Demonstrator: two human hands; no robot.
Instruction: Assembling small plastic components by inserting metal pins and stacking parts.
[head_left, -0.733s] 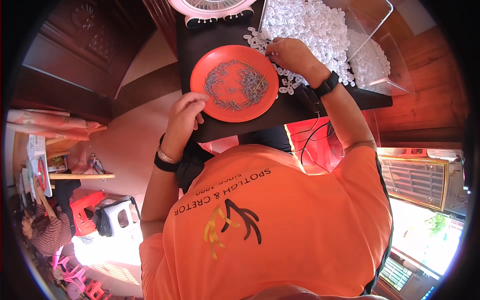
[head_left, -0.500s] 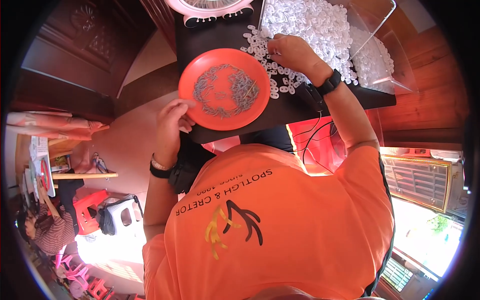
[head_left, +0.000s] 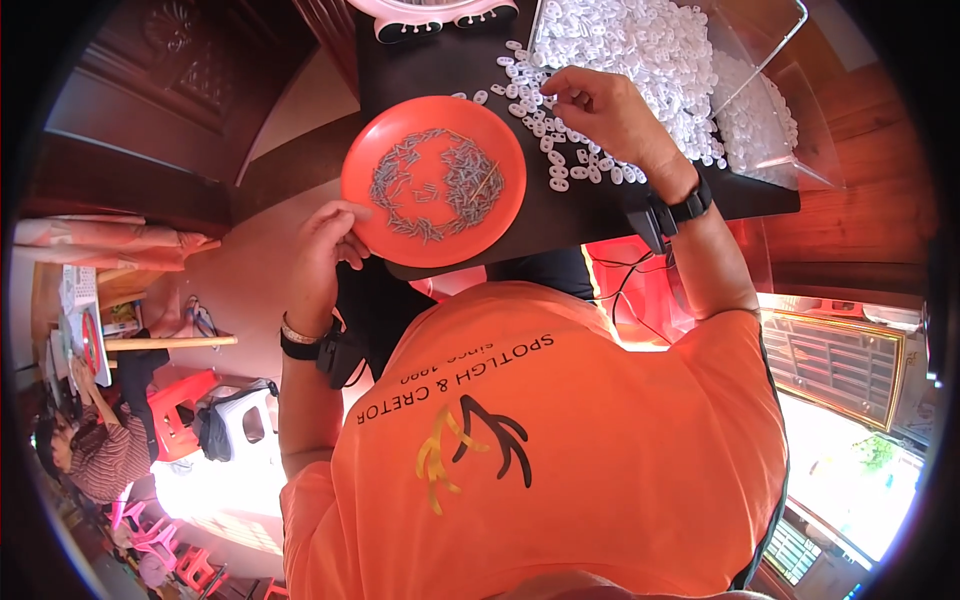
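A round red plate [head_left: 350, 160] holds many small grey metal pins [head_left: 470, 185], spread in a rough ring, with a thin yellowish stick [head_left: 485, 185] among them. At its left rim my left hand [head_left: 328, 240] grips the edge, thumb on top and fingers below. My right hand [head_left: 605, 112] hovers just over a scatter of small white plastic oval pieces with two holes [head_left: 590, 160]. Its fingers are loosely curled, with a gap between thumb and forefinger, and I see nothing held there.
A big heap of white pieces [head_left: 640, 50] spills from a clear bin [head_left: 775, 50] onto the dark table [head_left: 510, 220]. A pink-white object with black feet [head_left: 440, 25] stands at the far edge. Cables [head_left: 625, 280] hang below my right wrist. Another person [head_left: 100, 455] sits at far left.
The plate has slid left with my left hand on it. My right hand has lifted and opened somewhat, and a couple of white pieces now lie by the plate's upper right rim.
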